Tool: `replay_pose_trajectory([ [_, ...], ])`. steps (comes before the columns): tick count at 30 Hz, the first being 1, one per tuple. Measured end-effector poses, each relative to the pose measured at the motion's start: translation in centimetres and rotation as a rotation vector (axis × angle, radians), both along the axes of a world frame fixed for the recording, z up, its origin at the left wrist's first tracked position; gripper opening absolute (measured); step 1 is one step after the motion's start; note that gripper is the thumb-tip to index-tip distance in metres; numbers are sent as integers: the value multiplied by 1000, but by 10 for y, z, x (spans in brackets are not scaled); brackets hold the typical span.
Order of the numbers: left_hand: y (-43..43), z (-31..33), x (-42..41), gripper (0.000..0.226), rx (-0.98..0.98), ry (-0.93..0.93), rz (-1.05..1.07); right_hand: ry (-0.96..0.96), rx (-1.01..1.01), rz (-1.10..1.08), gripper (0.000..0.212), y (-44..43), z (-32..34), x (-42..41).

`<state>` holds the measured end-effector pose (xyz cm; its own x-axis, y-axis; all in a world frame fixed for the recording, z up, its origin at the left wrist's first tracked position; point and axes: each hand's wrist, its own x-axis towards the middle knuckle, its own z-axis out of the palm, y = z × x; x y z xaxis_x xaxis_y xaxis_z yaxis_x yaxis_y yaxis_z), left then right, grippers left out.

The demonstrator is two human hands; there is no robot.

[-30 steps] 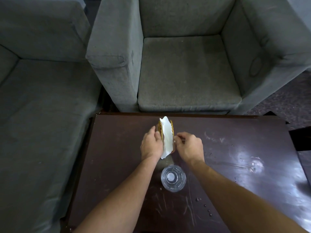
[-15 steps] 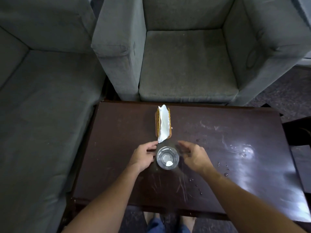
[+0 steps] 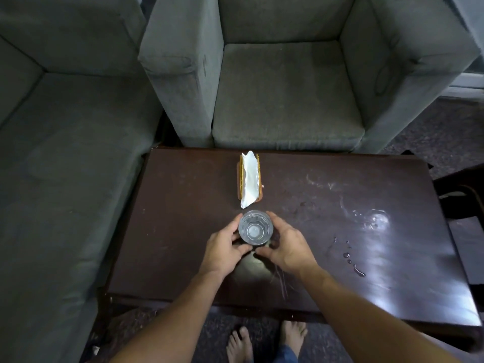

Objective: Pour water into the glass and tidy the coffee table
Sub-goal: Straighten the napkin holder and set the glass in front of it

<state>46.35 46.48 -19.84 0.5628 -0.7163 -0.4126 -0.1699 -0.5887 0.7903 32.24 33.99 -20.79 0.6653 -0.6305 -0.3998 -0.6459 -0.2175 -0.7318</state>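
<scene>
Both hands, left (image 3: 224,248) and right (image 3: 286,247), curl inward, thumbs nearly meeting; grip seemingly loose.

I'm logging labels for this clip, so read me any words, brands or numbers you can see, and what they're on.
None: no readable text in this view.
The glass, held between the left hand and right hand, carries no print.
The napkin and its holder are unmarked.
The table shows only scratches and water drops.

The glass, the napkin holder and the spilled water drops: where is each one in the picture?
glass (image 3: 255,227): head view, on its clear inside, seen from above.
napkin holder (image 3: 239,179): head view, on its orange left side.
water drops (image 3: 351,260): head view, on the droplets right of the hands.
</scene>
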Motion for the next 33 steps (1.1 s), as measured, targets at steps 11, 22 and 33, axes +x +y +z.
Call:
replay_pose_trajectory([
  [11,14,-22,-19,65,6,-165,27,-143,-24,-196,96,24,2,9],
  [22,-2,-21,-52,80,-53,-191,109,-185,-176,-298,63,17,8,8],
  [33,-63,-5,-72,76,-142,-144,46,-162,-229,-484,66,-43,19,6],
])
